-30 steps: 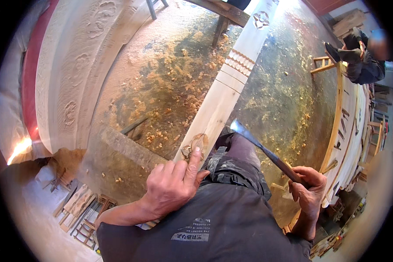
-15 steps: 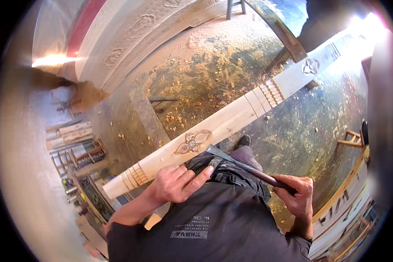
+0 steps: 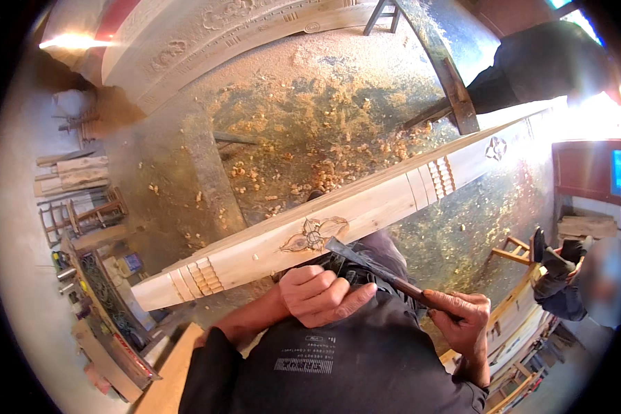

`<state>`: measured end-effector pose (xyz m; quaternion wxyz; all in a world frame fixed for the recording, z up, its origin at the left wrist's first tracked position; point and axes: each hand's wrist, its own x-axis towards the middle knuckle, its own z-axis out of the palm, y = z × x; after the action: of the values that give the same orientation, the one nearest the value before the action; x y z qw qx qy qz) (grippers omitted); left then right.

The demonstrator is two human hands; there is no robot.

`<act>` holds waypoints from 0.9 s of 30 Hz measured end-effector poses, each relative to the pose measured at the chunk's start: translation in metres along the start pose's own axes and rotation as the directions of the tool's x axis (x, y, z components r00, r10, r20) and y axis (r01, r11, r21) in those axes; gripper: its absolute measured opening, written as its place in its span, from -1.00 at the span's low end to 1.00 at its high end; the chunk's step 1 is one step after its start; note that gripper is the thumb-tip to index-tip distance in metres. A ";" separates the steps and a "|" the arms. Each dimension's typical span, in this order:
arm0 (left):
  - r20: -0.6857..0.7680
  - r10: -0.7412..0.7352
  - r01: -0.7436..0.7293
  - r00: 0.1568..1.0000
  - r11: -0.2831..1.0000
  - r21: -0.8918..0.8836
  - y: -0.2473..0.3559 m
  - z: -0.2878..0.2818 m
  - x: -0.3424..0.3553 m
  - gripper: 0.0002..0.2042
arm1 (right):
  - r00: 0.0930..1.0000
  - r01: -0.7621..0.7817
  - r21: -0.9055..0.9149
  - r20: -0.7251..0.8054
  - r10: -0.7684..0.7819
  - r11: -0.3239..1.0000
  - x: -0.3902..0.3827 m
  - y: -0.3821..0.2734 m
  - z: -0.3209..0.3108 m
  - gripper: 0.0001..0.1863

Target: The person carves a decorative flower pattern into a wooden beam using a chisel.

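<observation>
A long pale wooden beam (image 3: 379, 209) runs slantwise across the view from lower left to upper right. On its face is a carved flower with leaves (image 3: 314, 235), with grooved bands to either side. My right hand (image 3: 460, 318) is closed round the dark handle of a chisel (image 3: 379, 268). Its flared steel blade points up and left, with the tip at the beam's lower edge beside the flower; I cannot tell whether they touch. My left hand (image 3: 324, 295) is loosely closed in front of my shirt, below the blade, fingers curled and thumb forward. Nothing shows in it.
Wood shavings (image 3: 310, 165) litter the floor beyond the beam. A wooden trestle (image 3: 448, 83) stands at the far right beside a person in dark clothes (image 3: 531, 69). Another person (image 3: 566, 276) is at the right edge. At left are tools in a tray (image 3: 110, 297) and stacked boards (image 3: 79, 172).
My left hand has moved right, nearer the chisel, and its fingers are now turned more into view. The view has shifted, so the beam's upper side and more people show. The chisel stays in my right hand.
</observation>
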<state>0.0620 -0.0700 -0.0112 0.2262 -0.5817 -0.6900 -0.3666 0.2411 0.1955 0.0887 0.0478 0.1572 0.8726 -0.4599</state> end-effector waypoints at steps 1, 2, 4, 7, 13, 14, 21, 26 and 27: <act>-0.061 0.031 -0.031 0.998 1.000 0.005 0.000 0.009 0.003 -0.67 | 1.000 0.022 -0.040 -0.009 -0.023 0.999 0.000 -0.002 0.000 -0.54; -0.072 0.137 -0.138 0.988 0.990 -0.018 -0.002 0.019 0.006 -0.68 | 0.999 0.036 -0.042 -0.009 -0.036 0.998 0.002 -0.003 0.001 -0.55; -0.089 0.350 -0.355 0.932 0.934 -0.039 -0.009 0.038 0.023 -0.70 | 0.997 0.080 -0.039 -0.010 -0.080 0.996 0.008 0.004 0.002 -0.56; 0.039 0.342 -0.342 0.939 0.940 -0.013 -0.003 0.055 0.036 -0.61 | 0.983 0.174 -0.094 0.068 -0.168 0.980 0.018 0.013 -0.006 -0.59; 0.118 0.300 -0.307 0.947 0.951 0.045 -0.002 0.055 0.032 -0.58 | 0.957 0.263 -0.110 0.155 -0.244 0.959 0.030 0.014 -0.011 -0.54; 0.111 0.313 -0.320 0.943 0.946 0.054 -0.003 0.056 0.032 -0.57 | 0.956 0.267 -0.113 0.160 -0.248 0.957 0.030 0.014 -0.011 -0.54; 0.087 0.350 -0.354 0.933 0.934 0.044 -0.011 0.057 0.034 -0.57 | 0.957 0.264 -0.125 0.160 -0.243 0.956 0.035 0.013 -0.017 -0.54; 0.062 0.309 -0.310 0.949 0.951 -0.001 -0.011 0.062 0.029 -0.55 | 0.952 0.261 -0.138 0.202 -0.231 0.955 0.043 0.009 -0.023 -0.57; 0.060 0.314 -0.315 0.948 0.949 0.009 -0.012 0.062 0.029 -0.54 | 0.951 0.267 -0.127 0.196 -0.239 0.955 0.044 0.009 -0.022 -0.57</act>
<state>0.0515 -0.0044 -0.0315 0.2670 -0.6924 -0.5980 -0.3027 0.2034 0.2283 0.0841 0.0782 -0.0021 0.9101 -0.4068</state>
